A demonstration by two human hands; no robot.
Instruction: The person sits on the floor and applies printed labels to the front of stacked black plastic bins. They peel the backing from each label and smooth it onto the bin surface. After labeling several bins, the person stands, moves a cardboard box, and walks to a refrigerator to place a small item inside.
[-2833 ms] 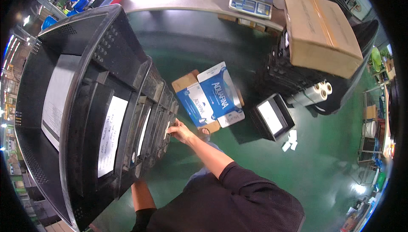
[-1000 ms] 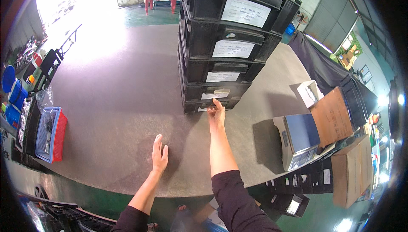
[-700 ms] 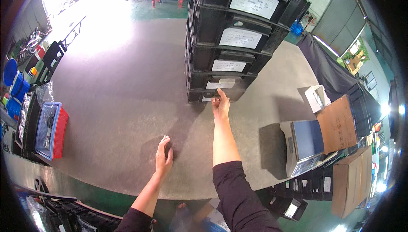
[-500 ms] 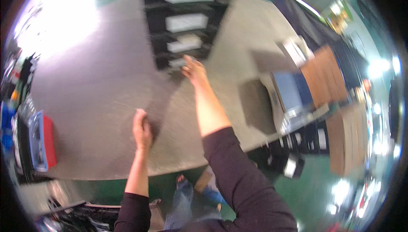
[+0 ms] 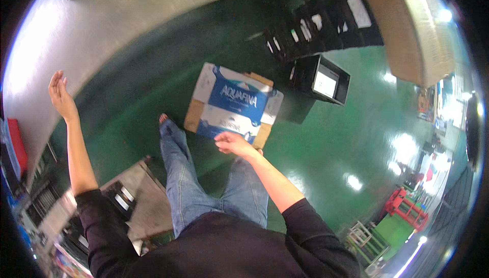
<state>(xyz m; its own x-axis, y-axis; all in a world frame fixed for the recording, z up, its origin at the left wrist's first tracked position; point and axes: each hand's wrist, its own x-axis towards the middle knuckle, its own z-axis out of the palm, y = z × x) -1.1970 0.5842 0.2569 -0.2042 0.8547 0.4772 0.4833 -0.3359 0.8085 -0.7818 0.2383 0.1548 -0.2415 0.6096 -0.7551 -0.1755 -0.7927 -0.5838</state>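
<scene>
My left hand (image 5: 62, 97) is raised at the left, beside the edge of the grey table (image 5: 119, 15). Its fingers are stretched out and nothing is in them. Lower and nearer the middle, my right hand (image 5: 235, 144) hangs in front of my legs, fingers loosely bent and apart, with no object visible in it. Beyond it, on the green floor, lies a blue and white printed cardboard piece (image 5: 237, 97) with brown edges. The hand overlaps its near edge in the picture; I cannot tell that they touch.
A black bin with a white label (image 5: 326, 82) stands on the floor right of the cardboard. Several black bins (image 5: 331, 20) line up behind it. A large brown carton (image 5: 407, 28) is at the upper right. A low board (image 5: 152, 201) sits by my left leg.
My view has swung down and right, from the tabletop to the floor. The right hand has left the stacked black bins' labels and come back near my body. The left hand is raised farther left.
</scene>
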